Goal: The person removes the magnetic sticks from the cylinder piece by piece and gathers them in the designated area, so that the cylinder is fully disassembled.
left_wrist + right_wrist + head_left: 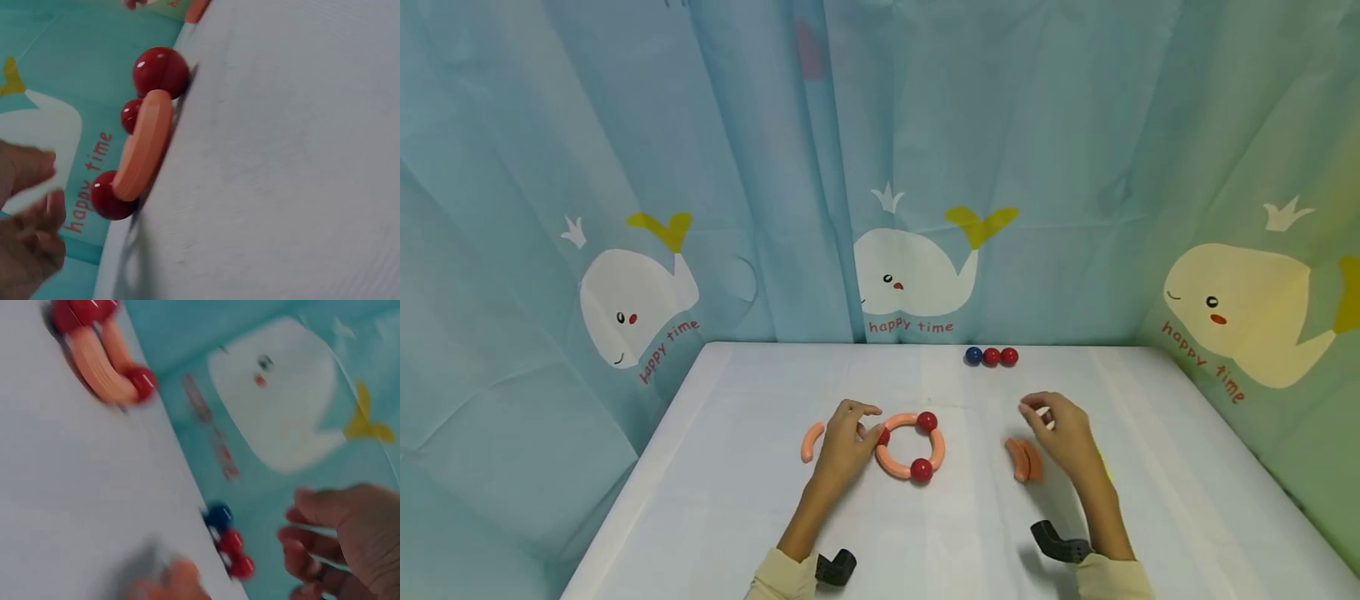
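Note:
On the white table lies a ring (pixel 892 467) of curved orange pieces joined by three red balls (pixel 921 470). My left hand (pixel 844 443) is at the ring's left side, thumb overlapping one ball in the head view. The left wrist view shows its thumb and fingers (pixel 39 215) parted, with nothing between them. A loose curved orange piece (pixel 812 442) lies left of that hand. Over to the right, my right hand (pixel 1066 429) hovers with loosely bent, bare fingers. Just left of it, curved orange pieces (pixel 1025 460) lie side by side.
Near the table's back edge, a blue ball (pixel 973 356) and two red balls (pixel 1001 357) sit in a row. A blue curtain (pixel 1060 167) with printed whales hangs behind and along both sides. Each wrist carries a black mount (pixel 837 568).

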### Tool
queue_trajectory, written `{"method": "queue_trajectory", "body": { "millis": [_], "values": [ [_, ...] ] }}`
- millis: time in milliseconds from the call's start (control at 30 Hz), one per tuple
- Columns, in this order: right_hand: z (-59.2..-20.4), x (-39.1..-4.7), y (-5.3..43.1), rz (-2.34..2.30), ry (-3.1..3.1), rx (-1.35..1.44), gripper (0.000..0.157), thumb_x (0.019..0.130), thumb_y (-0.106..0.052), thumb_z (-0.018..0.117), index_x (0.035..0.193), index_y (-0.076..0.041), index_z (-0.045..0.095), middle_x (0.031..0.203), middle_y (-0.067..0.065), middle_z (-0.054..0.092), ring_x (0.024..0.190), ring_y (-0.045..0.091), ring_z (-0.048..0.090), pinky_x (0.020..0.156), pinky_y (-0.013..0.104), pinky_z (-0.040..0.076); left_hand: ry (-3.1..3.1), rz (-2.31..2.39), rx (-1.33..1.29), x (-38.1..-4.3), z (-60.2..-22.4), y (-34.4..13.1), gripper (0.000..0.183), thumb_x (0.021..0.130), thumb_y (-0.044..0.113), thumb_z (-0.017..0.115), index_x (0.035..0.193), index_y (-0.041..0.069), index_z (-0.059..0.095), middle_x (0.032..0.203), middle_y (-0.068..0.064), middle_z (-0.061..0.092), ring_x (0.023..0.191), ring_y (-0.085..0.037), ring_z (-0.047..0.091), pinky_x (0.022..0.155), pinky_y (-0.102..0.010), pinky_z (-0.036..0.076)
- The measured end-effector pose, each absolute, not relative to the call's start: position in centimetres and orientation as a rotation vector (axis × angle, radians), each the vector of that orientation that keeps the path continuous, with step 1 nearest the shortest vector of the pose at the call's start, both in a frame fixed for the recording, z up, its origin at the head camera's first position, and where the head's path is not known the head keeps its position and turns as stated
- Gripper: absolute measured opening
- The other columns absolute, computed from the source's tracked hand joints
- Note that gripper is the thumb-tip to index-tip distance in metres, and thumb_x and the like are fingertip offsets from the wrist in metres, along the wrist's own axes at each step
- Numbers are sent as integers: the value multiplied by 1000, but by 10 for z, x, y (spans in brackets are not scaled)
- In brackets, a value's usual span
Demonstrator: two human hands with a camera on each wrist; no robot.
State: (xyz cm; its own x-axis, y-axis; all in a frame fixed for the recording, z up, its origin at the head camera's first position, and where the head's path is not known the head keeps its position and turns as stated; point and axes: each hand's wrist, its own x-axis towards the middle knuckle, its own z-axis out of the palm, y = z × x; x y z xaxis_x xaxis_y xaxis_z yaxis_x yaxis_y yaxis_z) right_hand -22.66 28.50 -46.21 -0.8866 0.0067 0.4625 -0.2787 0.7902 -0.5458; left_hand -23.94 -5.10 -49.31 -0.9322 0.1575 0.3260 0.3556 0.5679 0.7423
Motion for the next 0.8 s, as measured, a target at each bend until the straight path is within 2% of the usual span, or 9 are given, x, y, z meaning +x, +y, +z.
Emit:
{"method": "queue_trajectory", "body": {
  "millis": [67, 167, 300, 400, 500, 600, 700, 800],
  "values": [
    [-466, -230, 266, 954, -2593, 351, 18, 93, -17, 67, 105, -4, 68, 96, 10, 69, 70, 9, 55, 57, 22, 46, -2601, -1262, -553, -239, -488, -53, 21, 91, 18, 69, 111, 10, 69, 107, -6, 62, 76, -10, 55, 64, -19, 47],
    [-472, -232, 239, 1178, -2682, 579, 24, 92, -19, 68, 110, -3, 67, 104, 12, 69, 65, 5, 56, 55, 21, 46, -2695, -1212, -745, -238, -483, -54, 21, 92, 21, 69, 108, 9, 70, 99, -1, 65, 77, -6, 54, 67, -19, 48],
    [-484, -233, 212, 1551, -2727, 838, 32, 92, -16, 68, 116, 3, 61, 113, 22, 63, 58, 12, 62, 52, 21, 47, -2816, -1190, -916, -238, -483, -53, 25, 89, 25, 72, 107, 8, 71, 94, 1, 67, 76, -4, 55, 68, -18, 48],
    [-493, -231, 203, 1711, -2729, 935, 34, 91, -14, 68, 118, 5, 59, 115, 25, 61, 60, 14, 65, 53, 22, 50, -2879, -1154, -971, -237, -486, -49, 31, 86, 31, 75, 105, 8, 73, 97, 2, 69, 77, -2, 57, 71, -18, 49],
    [-499, -230, 197, 1696, -2755, 975, 33, 90, -14, 70, 116, 3, 61, 109, 22, 63, 66, 9, 63, 58, 22, 52, -2922, -1096, -996, -237, -490, -46, 27, 83, 33, 78, 99, 11, 76, 90, 7, 69, 75, 0, 57, 69, -17, 49],
    [-503, -229, 192, 1611, -2781, 989, 34, 87, -18, 74, 115, 0, 64, 98, 15, 64, 65, 3, 56, 58, 18, 48, -2929, -1052, -1009, -237, -496, -44, 18, 83, 28, 78, 93, 13, 76, 82, 10, 65, 71, 1, 53, 66, -16, 46],
    [-504, -229, 188, 1568, -2788, 982, 35, 86, -21, 76, 113, -3, 65, 88, 10, 60, 60, 1, 49, 55, 16, 43, -2902, -1029, -1015, -237, -499, -44, 14, 83, 25, 79, 91, 14, 76, 83, 10, 64, 73, 1, 51, 66, -15, 45],
    [-505, -230, 187, 1554, -2771, 999, 34, 86, -22, 75, 113, -3, 65, 86, 7, 59, 61, 1, 48, 56, 17, 42, -2895, -1022, -992, -237, -501, -43, 15, 82, 24, 79, 93, 13, 76, 88, 9, 64, 78, 0, 52, 69, -15, 45]
  ]
}}
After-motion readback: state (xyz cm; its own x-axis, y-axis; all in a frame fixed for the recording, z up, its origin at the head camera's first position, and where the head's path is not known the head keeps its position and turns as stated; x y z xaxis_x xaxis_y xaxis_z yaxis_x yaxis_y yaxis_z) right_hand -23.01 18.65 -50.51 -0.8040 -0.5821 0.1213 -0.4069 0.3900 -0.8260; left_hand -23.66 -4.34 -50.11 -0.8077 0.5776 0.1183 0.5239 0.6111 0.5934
